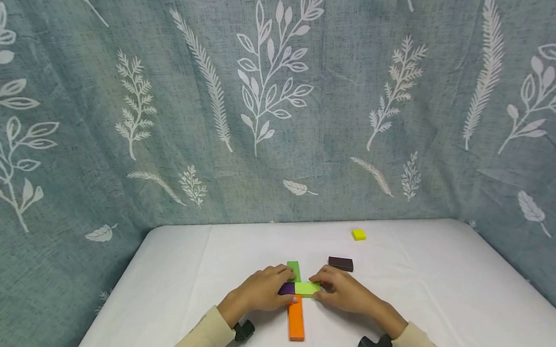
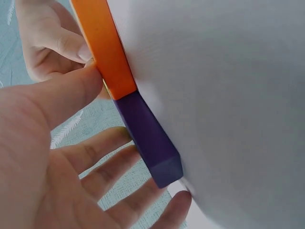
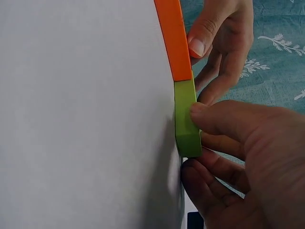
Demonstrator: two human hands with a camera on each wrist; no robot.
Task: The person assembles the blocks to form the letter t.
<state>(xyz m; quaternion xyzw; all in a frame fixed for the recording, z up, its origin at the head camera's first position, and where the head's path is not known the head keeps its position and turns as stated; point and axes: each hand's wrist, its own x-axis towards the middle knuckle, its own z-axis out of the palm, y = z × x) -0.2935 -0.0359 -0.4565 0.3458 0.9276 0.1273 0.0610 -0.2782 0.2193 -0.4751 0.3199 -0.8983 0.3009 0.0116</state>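
Observation:
Four-armed in layout, a cross of blocks lies on the white table. Its near arm is an orange block (image 1: 296, 324), its far arm a green block (image 1: 294, 270). A dark purple block (image 1: 287, 288) forms the left arm, a light green block (image 1: 306, 289) the right. My left hand (image 1: 263, 289) holds around the purple block, thumb on the orange block's far end, fingers on the far side. With thumb and fingers, my right hand (image 1: 345, 291) pinches the light green block (image 3: 187, 112). The left fingers partly hide the purple and green blocks in the head view.
Just beyond my right hand lies a dark brown block (image 1: 341, 264). A small yellow block (image 1: 358, 234) sits near the back edge of the white table (image 1: 178, 273). Patterned blue-green cloth (image 1: 328, 118) hangs behind and at both sides.

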